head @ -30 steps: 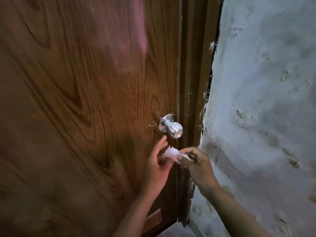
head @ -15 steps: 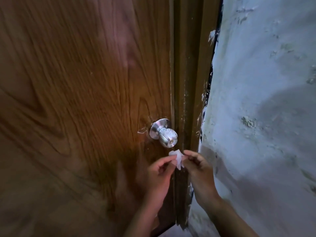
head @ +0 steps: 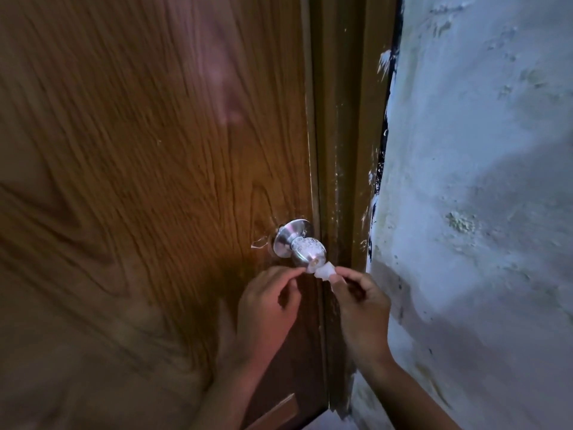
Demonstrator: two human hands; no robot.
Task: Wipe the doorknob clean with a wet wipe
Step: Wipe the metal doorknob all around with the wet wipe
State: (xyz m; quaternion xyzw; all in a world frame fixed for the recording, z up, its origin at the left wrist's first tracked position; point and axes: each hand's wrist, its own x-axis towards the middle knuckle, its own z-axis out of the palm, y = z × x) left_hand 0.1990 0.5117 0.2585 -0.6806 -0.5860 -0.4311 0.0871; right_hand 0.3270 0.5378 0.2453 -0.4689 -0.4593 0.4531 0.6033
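Left hand (head: 266, 301) and right hand (head: 361, 301), fingers curled, both pinched the wet wipe (head: 322, 270) (crumpled) just below the doorknob (head: 305, 251).

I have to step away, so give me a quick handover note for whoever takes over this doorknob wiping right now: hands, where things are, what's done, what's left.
Left hand: fingers curled, pinching the left end of the wet wipe.
Right hand: pinching the wipe's right end.
The wipe is bunched small between both hands, right at the front tip of the doorknob; whether it touches yet cannot be told.
The silver knob sits on the wooden door, close to the door frame.
Done: wipe in hand and brought to the knob.
Left: likely spread the wipe, then rub the knob's face, sides and neck.
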